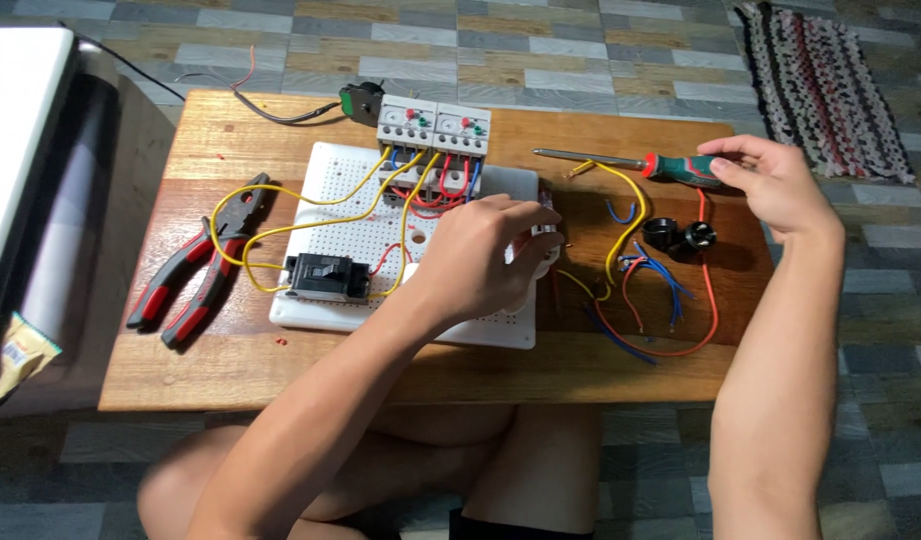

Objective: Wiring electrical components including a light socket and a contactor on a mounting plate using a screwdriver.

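On the low wooden table (231, 370), a white perforated board (351, 190) serves as the landmark for everything else. The left hand (476, 255) rests over the board's right half, fingers curled down on a small white part (541, 250) at the board's right edge; the hand hides most of that part, so how firm the grip is cannot be told. Off the board's upper right corner lies a screwdriver (621, 160) with a green and red handle, and the right hand (771, 180) closes loosely around that handle, the shaft pointing back toward the board. Two grey contactors (434, 135) sit at the board's far edge, a black breaker (326, 275) at its near left, yellow wires (311, 215) looping between them. Red-handled pliers (196, 270) lie just left of the board. Loose blue and red wires (661, 290) and two black knobs (679, 236) lie to its right.
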